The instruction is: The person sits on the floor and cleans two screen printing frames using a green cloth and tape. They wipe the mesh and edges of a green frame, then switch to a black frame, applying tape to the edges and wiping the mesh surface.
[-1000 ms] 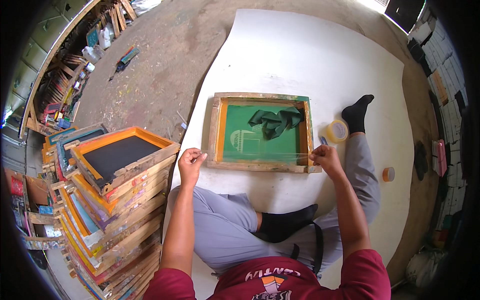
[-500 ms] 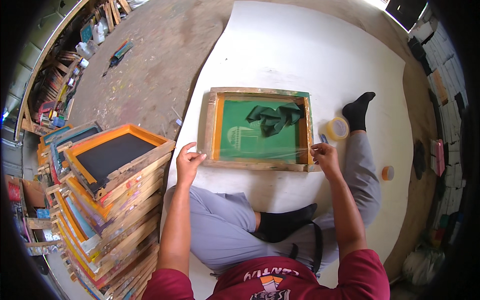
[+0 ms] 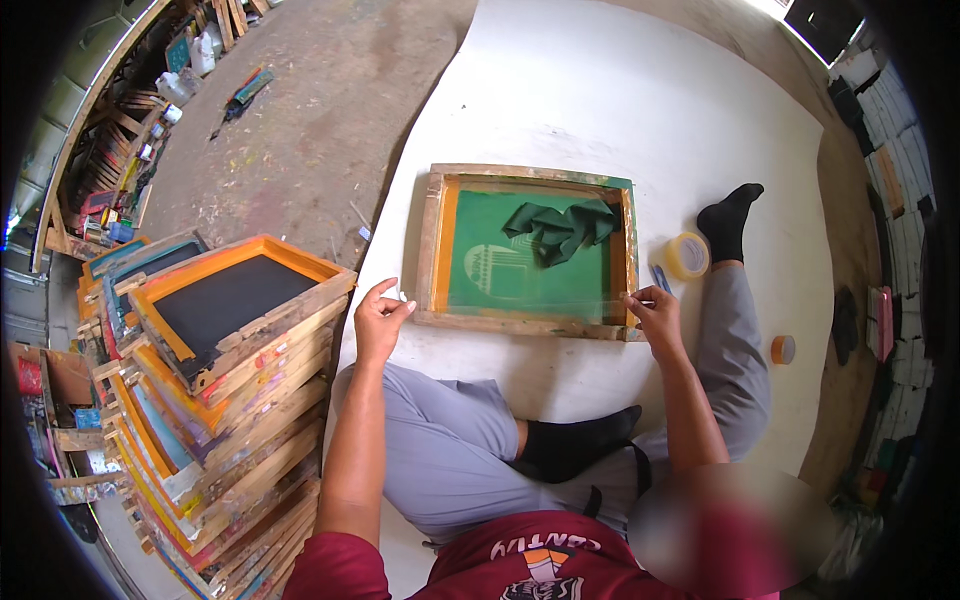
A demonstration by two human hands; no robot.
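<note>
My left hand (image 3: 380, 320) and my right hand (image 3: 655, 312) each pinch one end of a clear tape strip (image 3: 530, 304). The strip is stretched straight across the near part of a wooden screen-printing frame (image 3: 433, 240), above its near rail. Inside the frame lies green mesh (image 3: 470, 225) with a pale printed-looking design on it. A crumpled dark green piece (image 3: 562, 232), cloth or paper, rests on the mesh toward the far right. Just right of the frame are a yellowish tape roll (image 3: 671, 262) and a slim blue object (image 3: 658, 279), its kind unclear.
Left of me rises a tall stack of wooden screen frames (image 3: 270, 345). White sheeting (image 3: 570, 80) covers the floor under the frame and my crossed legs. A small orange-edged roll (image 3: 783, 349) stands beyond my right knee. Shelving with paint containers (image 3: 175, 88) lines the far left.
The tape strip looks tauter and flatter between my hands, which keep their pinch. The whole view has shifted slightly, so the frame appears a little farther right and up.
</note>
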